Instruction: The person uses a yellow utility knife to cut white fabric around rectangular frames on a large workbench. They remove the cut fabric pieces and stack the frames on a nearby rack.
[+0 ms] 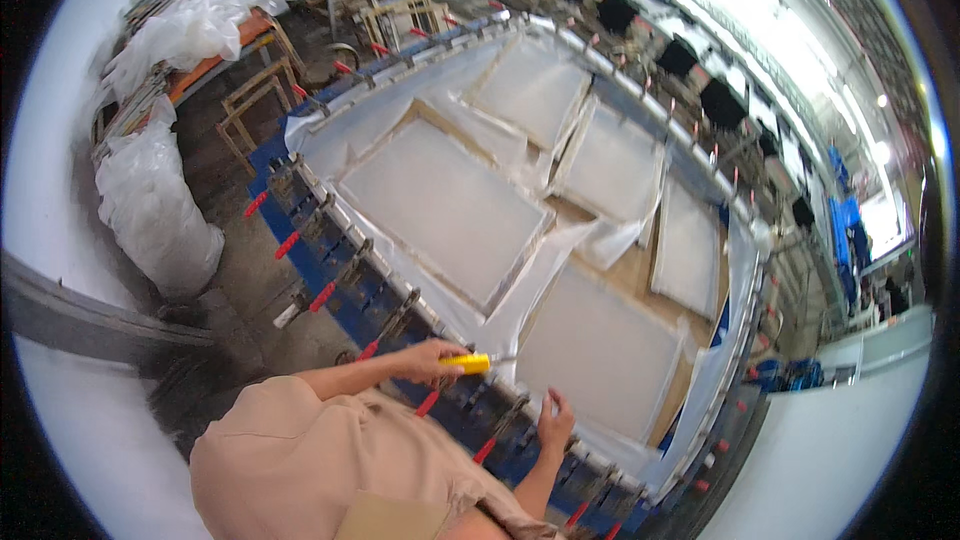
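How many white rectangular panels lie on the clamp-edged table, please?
5: the far white rectangular panel, the large left one, the central one, the narrow right one and the near one. Loose white sheeting could hide more.

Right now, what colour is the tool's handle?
The handle is yellow, seen in the head view.

yellow tool handle, red clamp handles, beige shirt, pale grey panels

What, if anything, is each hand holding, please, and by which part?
The left hand holds a yellow-handled tool with a slim, greyish shaft, gripped by the rear of its handle; the right hand appears to hold nothing.
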A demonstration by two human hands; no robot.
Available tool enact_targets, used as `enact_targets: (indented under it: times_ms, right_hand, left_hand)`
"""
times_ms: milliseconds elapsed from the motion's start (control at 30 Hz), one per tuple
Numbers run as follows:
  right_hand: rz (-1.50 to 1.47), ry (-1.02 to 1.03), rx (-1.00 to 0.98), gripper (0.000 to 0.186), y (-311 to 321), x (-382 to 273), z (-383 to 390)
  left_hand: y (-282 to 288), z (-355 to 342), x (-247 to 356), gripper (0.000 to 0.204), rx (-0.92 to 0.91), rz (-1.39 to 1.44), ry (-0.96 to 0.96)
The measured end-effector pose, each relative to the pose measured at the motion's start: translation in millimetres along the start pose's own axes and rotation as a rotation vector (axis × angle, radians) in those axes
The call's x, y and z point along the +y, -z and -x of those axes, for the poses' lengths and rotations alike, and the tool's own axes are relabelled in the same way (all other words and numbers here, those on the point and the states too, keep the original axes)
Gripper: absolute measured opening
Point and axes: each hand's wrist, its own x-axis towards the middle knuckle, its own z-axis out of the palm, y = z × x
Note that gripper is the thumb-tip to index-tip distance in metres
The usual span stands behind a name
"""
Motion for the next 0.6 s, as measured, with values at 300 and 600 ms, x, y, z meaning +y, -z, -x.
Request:
enact_targets:
  times_ms: [300,600]
  right_hand:
    - [0.003,0.062,-0.266,0.033,-108,-67,-56]
    - [0.479,0.098,-0.069,0.044,-207,-97,-96]
  left_hand:
    - [115,120,-6,0.042,0.425,0.131,-0.173]
    - [209,150,-18,0.039,0.469,0.065,-0.16]
